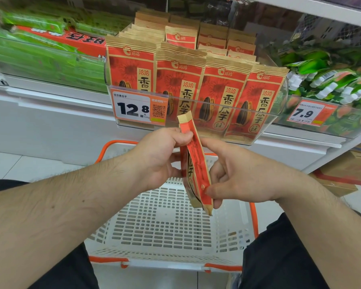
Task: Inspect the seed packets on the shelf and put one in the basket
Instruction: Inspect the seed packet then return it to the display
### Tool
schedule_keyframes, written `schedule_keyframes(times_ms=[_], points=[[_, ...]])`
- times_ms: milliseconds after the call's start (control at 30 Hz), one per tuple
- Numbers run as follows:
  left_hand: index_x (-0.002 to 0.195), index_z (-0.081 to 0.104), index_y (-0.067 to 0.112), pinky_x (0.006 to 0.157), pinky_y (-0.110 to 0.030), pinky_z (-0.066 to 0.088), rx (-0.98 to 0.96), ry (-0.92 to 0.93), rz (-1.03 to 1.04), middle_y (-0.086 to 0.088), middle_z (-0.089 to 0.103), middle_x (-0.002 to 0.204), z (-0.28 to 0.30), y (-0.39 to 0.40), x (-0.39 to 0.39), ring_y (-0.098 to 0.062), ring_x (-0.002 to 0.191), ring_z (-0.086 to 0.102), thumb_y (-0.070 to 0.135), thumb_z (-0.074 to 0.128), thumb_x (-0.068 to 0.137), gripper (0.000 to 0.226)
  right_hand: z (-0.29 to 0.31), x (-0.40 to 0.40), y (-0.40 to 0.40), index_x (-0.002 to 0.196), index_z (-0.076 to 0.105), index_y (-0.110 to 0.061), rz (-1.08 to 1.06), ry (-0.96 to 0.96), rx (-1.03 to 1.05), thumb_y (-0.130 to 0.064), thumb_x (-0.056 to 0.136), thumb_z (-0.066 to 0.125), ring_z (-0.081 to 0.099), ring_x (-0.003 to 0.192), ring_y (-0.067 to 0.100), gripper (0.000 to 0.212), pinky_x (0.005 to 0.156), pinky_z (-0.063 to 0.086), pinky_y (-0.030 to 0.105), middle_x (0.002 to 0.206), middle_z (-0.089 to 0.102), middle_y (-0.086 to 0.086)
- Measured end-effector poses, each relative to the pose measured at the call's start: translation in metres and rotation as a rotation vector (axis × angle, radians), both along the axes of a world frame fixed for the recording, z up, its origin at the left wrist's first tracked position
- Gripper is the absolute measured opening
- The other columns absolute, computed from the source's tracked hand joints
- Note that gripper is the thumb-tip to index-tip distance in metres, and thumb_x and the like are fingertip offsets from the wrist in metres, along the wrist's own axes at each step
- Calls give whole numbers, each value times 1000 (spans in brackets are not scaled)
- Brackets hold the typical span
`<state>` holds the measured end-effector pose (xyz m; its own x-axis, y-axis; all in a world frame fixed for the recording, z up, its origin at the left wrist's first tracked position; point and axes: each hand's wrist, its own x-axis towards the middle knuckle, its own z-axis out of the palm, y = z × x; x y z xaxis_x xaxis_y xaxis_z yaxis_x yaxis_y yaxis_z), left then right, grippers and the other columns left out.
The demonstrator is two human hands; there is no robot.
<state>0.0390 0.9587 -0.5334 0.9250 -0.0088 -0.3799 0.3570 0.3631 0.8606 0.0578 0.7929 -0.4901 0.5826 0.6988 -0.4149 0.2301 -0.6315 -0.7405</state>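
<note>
The person holds 1 flat red-and-tan paper seed packet edge-on above the white slotted plastic basket with orange rim, likely turning it to read its narrow side panel. The left hand pinches the packet near its crimped top; the right hand pinches its lower edge between thumb and fingers, so each grip is pressed on the packet. Beyond the basket, matching packets stand upright in a clear plastic shelf bin, faces forward for browsing, behind a price tag reading 12.8. Dropping it into the basket is not yet done.
</note>
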Motion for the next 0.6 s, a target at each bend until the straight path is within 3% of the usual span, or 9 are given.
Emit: schedule_keyframes(times_ms=[300, 433, 533, 600], points=[[73, 55, 16, 75, -47, 51, -24, 14, -5, -4, 57, 71, -1, -2, -1, -29, 81, 53, 16, 54, 97, 24, 2, 5, -7, 151, 18, -51, 97, 0, 7, 7, 86, 70, 75, 71, 22, 101, 66, 57, 27, 80, 76, 9], [75, 58, 14, 81, -51, 48, -49, 14, -14, -5, 57, 72, -2, -2, -1, -27, 76, 53, 16, 53, 97, 23, 1, 6, -10, 146, 26, -53, 73, 9, 41, 6, 84, 73, 74, 69, 21, 97, 66, 55, 27, 73, 74, 8], [88, 61, 12, 81, -50, 49, -123, -4, -22, -8, 57, 75, 0, 0, 0, -28, 76, 55, 16, 50, 97, 15, -4, 10, -12, 125, 29, -67, -52, -26, 52, -20, 73, 88, 71, 75, 13, 91, 72, 56, 28, 89, 70, 4], [105, 60, 10, 81, -50, 54, -173, -31, -30, -13, 59, 84, 1, 0, 0, -30, 81, 58, 16, 50, 94, 16, -6, 11, -12, 130, 26, -65, -119, -72, -5, -48, 57, 88, 70, 89, 7, 98, 83, 56, 29, 111, 61, -6]])
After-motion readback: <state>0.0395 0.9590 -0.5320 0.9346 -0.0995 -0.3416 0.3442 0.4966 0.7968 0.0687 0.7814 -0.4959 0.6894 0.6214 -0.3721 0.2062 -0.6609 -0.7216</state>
